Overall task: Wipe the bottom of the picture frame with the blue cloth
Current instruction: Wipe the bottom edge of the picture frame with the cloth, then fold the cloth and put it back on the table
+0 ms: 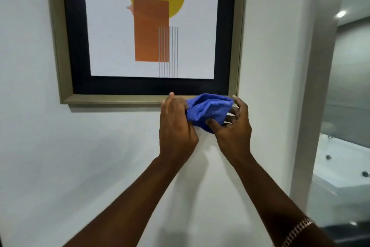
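A picture frame [112, 99] with a dull gold moulding and a black mat hangs on the white wall, holding an abstract print in yellow and orange. A bunched blue cloth [208, 109] sits against the right end of the frame's bottom rail. My left hand [176, 126] grips the cloth's left side, with its index finger reaching up onto the rail. My right hand [233, 126] holds the cloth's right side from below, thumb pressed into it and fingers spread near the frame's lower right corner.
The white wall [80, 166] fills the space below the frame. At the right a wall corner [312, 86] opens onto a bathroom with a white tub [344, 166]. A chain bracelet [298, 230] circles my right wrist.
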